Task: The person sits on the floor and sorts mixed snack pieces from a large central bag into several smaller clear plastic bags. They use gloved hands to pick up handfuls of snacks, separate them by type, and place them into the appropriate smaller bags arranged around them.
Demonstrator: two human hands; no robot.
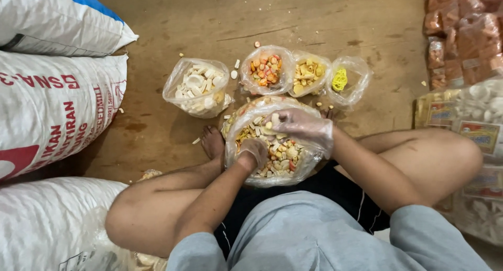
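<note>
Head view: both hands (pixel 283 137) half-buried among mixed crackers (pixel 277 153), fingers unclear.

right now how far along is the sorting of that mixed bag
Done: four small bags hold sorted pieces, white, orange, yellow, and one nearly empty. In hand: left hand and right hand dig in the big mixed bag. Left: that bag looks quite full.

I see a big clear plastic bag (pixel 272 145) lying open on the floor between the crossed legs, its mouth rolled wide. It is heaped with mixed crackers (pixel 280 153), cream, tan and orange, in short sticks and rounds. Both hands are sunk in the pile.
</note>
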